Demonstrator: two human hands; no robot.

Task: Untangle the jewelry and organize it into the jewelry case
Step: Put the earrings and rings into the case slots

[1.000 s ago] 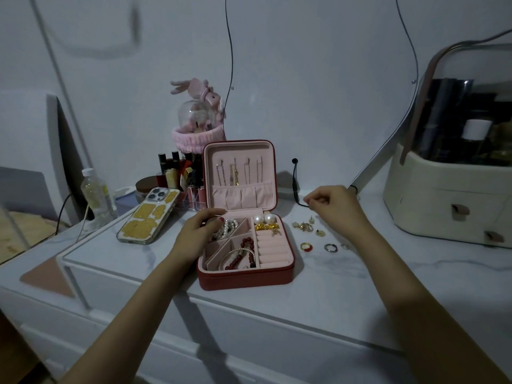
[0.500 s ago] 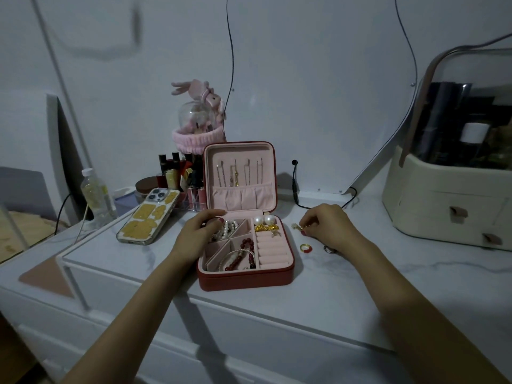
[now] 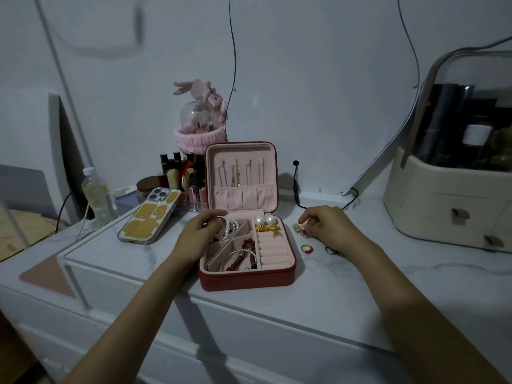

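Note:
A red jewelry case with pink lining stands open on the white marble top, its lid upright. Inside lie a pearl strand, a red bead bracelet, two big pearls and gold pieces. My left hand rests on the case's left rim, fingers curled over the pearl compartment. My right hand sits to the right of the case and pinches a small gold piece lying on the table. A red-and-gold ring and a dark ring lie below that hand.
A phone in a biscuit-pattern case leans at the left. Lipsticks, a small bottle and a pink plush on a dome stand behind. A cream cosmetics box fills the right. A black cable hangs by the wall.
My right hand came down from above the table to the loose gold pieces beside the case and closed its fingertips on one. My left hand stayed on the case.

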